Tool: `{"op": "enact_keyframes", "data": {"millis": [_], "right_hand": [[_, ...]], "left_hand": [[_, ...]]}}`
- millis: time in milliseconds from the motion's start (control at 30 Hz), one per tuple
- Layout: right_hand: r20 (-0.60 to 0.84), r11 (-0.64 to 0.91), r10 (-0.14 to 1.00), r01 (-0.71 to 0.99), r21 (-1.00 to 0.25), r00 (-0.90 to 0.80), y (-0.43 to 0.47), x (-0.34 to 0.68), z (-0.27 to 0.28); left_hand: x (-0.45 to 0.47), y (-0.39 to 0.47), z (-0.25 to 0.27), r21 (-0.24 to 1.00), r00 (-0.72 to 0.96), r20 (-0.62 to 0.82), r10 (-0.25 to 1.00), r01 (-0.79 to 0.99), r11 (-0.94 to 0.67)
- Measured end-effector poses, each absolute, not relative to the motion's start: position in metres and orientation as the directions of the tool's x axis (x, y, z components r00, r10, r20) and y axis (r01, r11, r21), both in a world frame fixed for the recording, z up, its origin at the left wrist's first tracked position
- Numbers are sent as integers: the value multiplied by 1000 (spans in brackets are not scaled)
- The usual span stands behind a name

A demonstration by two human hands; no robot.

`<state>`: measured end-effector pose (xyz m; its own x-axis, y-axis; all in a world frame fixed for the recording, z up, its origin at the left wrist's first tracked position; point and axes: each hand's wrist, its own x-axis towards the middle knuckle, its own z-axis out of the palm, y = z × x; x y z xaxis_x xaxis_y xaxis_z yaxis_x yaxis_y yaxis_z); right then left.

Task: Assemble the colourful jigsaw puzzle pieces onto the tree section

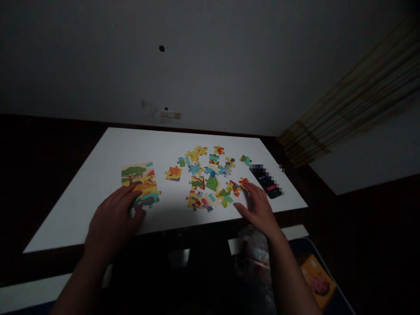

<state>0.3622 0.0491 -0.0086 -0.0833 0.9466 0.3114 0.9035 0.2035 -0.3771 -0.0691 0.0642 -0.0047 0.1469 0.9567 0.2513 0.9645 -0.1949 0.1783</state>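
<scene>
A joined part of a jigsaw puzzle [139,175], showing a green tree and yellow ground, lies on the left of the white table [95,162]. My left hand [114,210] rests over its lower left edge, fingers stretched out and covering part of it. Loose puzzle pieces [211,183] are scattered across the middle. My right hand [257,205] is at their right side, thumb and fingers apart. Its fingertips are by an orange puzzle piece [243,180], and a red and yellow piece [234,188] lies just left of them. Whether the fingertips touch the orange piece is unclear.
A dark phone [267,181] with a lit screen lies at the table's right, beyond my right hand. Below the front edge are a clear plastic bag [254,262] and an orange box [316,280]. A wall with sockets [170,114] stands behind; a curtain [344,96] hangs at right.
</scene>
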Motion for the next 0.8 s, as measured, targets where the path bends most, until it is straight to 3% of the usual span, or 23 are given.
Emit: {"op": "enact_keyframes", "data": {"millis": [567, 800], "right_hand": [[261, 179, 959, 949, -258, -110, 55, 347, -15], [332, 268, 930, 906, -327, -156, 54, 347, -10]], "left_hand": [[-64, 62, 3, 209, 131, 251, 959, 960, -186], [-64, 61, 3, 201, 128, 261, 957, 962, -183]]}}
